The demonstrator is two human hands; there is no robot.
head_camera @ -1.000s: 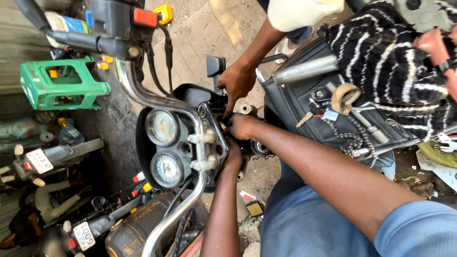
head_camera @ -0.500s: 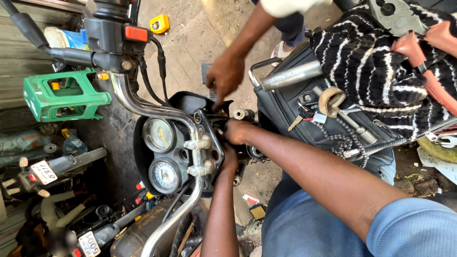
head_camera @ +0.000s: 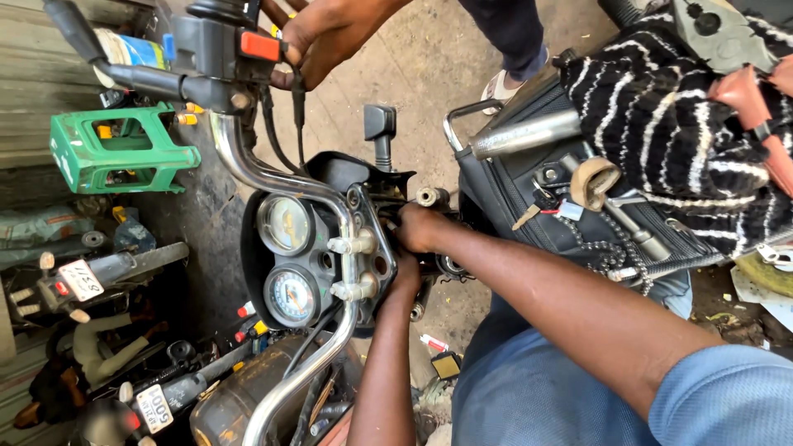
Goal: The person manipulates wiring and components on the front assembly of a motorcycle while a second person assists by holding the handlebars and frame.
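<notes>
The right hand [head_camera: 420, 227] is curled shut against the black headlight bracket [head_camera: 388, 194] of a motorcycle, just behind the chrome handlebar [head_camera: 285, 183]; what the fingers are closed on cannot be told, as they are turned away from the camera. The left hand [head_camera: 405, 271] is pressed in just below it, wrist upward, with its fingers hidden behind the bracket, so their spread cannot be told. Directly beyond both sets of fingers, the twin round gauges [head_camera: 287, 258] are seen inside the bend of the handlebar. Farther up from the fingers, a co-worker's hand [head_camera: 318, 37] is laid against the black switch housing [head_camera: 219, 45] with its red button, its fingers bent around the cables there. To the near side of the right wrist, a set of keys [head_camera: 545, 206] is seen hanging against a black seat [head_camera: 529, 177], over which a striped cloth [head_camera: 661, 116] is draped. A green stand [head_camera: 111, 149] lies well apart from the fingers, on the ground.
</notes>
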